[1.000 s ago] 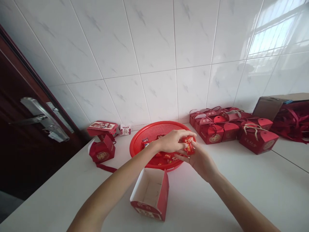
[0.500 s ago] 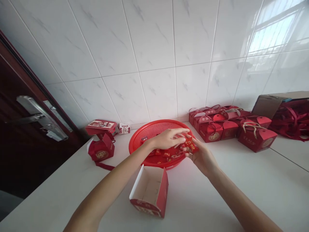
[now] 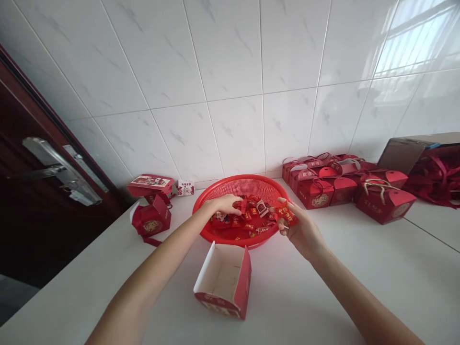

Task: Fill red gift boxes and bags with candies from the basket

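Over the red plastic basket, my left hand reaches in with its fingers closed around a red-wrapped candy. Several other wrapped candies lie in the basket, some with gold print. At the basket's right rim, my right hand grips a red packet with gold lettering; a short white stick shows by its fingers. In front of the basket, between my forearms, stands an open red gift box with a pale inside, in which no candy shows.
Several closed red gift boxes stand against the wall at right. Behind them, a cardboard box holds dark red ribbons. More red boxes and a small printed card are at left, near a door handle.
My left hand has moved left and away from my right hand, down into the basket, and closed on a candy. My right hand keeps its red packet at the rim.
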The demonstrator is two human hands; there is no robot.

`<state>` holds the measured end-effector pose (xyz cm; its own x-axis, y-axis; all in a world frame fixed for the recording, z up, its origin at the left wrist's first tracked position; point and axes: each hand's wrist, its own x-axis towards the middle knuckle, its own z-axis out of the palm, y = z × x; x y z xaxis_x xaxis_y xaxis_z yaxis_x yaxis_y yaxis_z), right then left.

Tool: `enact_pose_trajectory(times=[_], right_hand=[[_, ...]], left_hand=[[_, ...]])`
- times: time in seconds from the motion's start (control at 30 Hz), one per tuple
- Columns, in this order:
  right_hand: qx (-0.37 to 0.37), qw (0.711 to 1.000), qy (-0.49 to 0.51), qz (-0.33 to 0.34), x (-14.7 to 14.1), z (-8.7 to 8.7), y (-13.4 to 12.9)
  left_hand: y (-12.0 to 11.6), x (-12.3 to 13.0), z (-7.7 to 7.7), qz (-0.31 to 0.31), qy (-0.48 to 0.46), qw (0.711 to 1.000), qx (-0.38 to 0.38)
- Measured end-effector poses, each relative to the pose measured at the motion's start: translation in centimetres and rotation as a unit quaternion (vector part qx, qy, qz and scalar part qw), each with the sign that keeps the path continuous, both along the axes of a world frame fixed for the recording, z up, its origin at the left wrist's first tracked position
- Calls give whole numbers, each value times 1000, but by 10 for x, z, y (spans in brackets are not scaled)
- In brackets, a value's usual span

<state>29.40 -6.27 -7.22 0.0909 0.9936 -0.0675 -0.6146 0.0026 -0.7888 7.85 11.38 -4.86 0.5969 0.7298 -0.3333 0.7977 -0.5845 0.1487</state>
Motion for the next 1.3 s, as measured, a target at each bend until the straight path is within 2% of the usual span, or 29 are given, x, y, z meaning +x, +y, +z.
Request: enact_pose_trajectory(times=[0.23, 0.63, 0.97, 1.3], right_hand=[[-4, 1000, 5, -10, -3, 4, -3], [11, 1000, 6, -5, -3, -1, -2], [24, 1000, -4, -4, -3, -2, -3], [30, 999, -15, 2, -2, -4, -3]], left_hand=[[5, 7, -5, 59, 49, 996, -47], [-10, 14, -2, 47, 56, 997, -18], [-10, 10, -5, 59, 26, 997, -31], [-10, 13, -5, 57, 55, 997, -19]])
